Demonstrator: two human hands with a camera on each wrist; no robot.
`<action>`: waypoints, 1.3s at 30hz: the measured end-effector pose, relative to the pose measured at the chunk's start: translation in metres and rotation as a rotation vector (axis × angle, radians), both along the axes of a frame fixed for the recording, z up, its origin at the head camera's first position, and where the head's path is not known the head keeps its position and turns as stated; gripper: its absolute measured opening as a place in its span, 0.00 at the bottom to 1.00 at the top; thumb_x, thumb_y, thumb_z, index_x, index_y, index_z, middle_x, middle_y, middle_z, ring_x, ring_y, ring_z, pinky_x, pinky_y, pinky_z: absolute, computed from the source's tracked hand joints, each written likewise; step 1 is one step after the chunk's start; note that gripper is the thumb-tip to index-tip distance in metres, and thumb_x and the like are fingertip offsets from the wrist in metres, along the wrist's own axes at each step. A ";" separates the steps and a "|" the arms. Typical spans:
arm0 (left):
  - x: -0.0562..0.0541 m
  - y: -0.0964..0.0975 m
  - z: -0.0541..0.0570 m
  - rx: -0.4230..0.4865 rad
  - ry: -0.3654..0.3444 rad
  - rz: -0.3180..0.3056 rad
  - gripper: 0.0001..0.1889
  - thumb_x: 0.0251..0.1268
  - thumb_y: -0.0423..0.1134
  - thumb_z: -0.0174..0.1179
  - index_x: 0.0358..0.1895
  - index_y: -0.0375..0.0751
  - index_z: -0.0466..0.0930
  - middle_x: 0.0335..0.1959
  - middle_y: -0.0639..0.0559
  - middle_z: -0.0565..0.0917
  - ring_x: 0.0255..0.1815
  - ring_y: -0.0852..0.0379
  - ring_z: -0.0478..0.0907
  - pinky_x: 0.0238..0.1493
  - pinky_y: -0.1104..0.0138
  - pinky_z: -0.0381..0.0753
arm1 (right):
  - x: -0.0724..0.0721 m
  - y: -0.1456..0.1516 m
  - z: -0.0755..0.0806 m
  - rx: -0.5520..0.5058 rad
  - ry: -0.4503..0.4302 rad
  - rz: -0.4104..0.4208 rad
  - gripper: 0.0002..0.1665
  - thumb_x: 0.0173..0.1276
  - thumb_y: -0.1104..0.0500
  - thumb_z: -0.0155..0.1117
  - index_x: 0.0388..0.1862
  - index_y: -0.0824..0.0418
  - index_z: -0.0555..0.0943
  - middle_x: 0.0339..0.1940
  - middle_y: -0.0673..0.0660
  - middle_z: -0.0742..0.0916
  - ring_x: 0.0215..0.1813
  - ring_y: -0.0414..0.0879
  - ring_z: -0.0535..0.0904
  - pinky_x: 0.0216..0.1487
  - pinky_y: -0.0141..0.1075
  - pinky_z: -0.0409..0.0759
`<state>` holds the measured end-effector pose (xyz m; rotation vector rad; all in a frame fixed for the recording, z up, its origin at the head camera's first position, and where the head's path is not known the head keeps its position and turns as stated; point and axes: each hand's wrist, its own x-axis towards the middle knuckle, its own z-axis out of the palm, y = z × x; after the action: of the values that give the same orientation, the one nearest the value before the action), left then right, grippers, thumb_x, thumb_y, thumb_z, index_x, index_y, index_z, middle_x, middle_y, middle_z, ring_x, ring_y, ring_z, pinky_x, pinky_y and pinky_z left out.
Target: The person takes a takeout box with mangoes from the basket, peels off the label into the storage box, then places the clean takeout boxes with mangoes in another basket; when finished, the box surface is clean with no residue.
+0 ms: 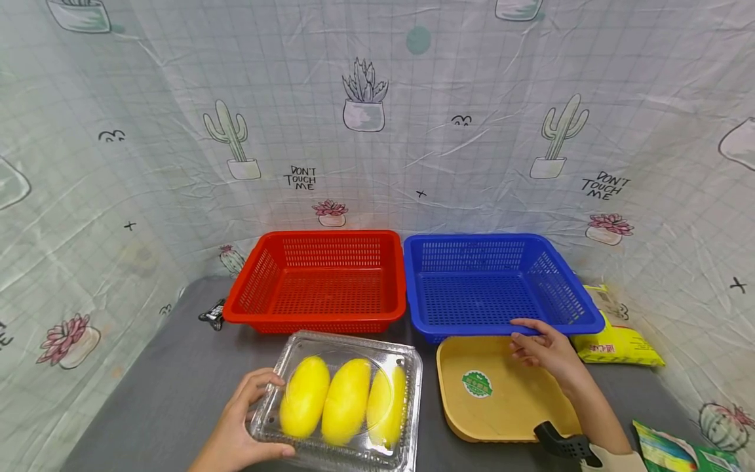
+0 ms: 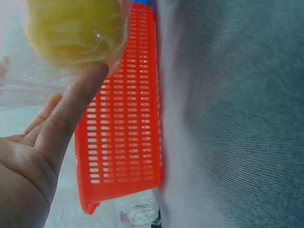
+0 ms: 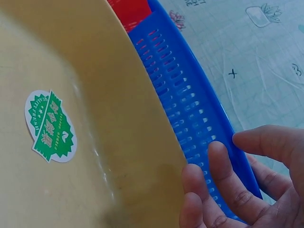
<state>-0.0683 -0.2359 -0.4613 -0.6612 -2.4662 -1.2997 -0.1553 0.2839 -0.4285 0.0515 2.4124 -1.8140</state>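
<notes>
A clear plastic clamshell box [image 1: 354,452] with three yellow mangoes [image 1: 347,401] inside is in front of the red basket in the head view. My left hand [image 1: 238,426] grips its left side, fingers at the far part of that edge and thumb towards the near corner. The left wrist view shows one long finger [image 2: 71,111] along the box's underside. My right hand [image 1: 545,354] is over the far right part of a yellow tray [image 1: 507,413] with a green sticker. Its fingers are loosely bent, fingertips near the tray's edge and the blue basket's rim.
A red basket [image 1: 330,318] and a blue basket [image 1: 501,329] stand side by side at the back. A yellow packet [image 1: 619,344] lies right of the blue one, a green packet [image 1: 678,452] at the near right. A small black-wrapped item [image 1: 213,314] is at left.
</notes>
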 end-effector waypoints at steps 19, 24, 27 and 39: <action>-0.012 0.024 0.017 0.194 0.037 -0.117 0.50 0.19 0.34 0.86 0.58 0.37 0.71 0.62 0.41 0.67 0.56 0.62 0.76 0.42 0.66 0.83 | 0.001 0.000 0.001 -0.005 -0.013 -0.009 0.28 0.72 0.54 0.61 0.65 0.67 0.70 0.32 0.46 0.87 0.36 0.48 0.86 0.38 0.38 0.84; -0.019 0.034 0.022 0.218 0.067 -0.134 0.50 0.18 0.35 0.87 0.58 0.36 0.71 0.60 0.40 0.67 0.55 0.61 0.76 0.43 0.64 0.84 | 0.001 0.000 0.000 -0.001 -0.012 -0.022 0.28 0.72 0.54 0.61 0.64 0.67 0.70 0.32 0.47 0.87 0.37 0.50 0.86 0.39 0.39 0.84; -0.023 0.042 0.025 0.214 0.079 -0.118 0.50 0.19 0.36 0.87 0.58 0.37 0.71 0.60 0.40 0.67 0.55 0.59 0.76 0.42 0.66 0.84 | 0.001 0.000 -0.001 0.003 -0.010 -0.028 0.28 0.72 0.54 0.61 0.64 0.68 0.70 0.32 0.48 0.87 0.37 0.51 0.86 0.39 0.40 0.84; -0.043 0.075 0.036 0.217 0.068 -0.028 0.49 0.21 0.32 0.85 0.59 0.39 0.69 0.59 0.46 0.69 0.57 0.59 0.73 0.44 0.64 0.80 | 0.001 -0.001 -0.002 -0.012 0.001 -0.037 0.21 0.72 0.54 0.62 0.60 0.61 0.74 0.33 0.51 0.87 0.36 0.50 0.85 0.38 0.40 0.84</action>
<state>-0.1110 -0.1613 -0.4250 -0.6745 -2.2280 -1.5020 -0.1543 0.2830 -0.4305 0.0953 2.4169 -1.8442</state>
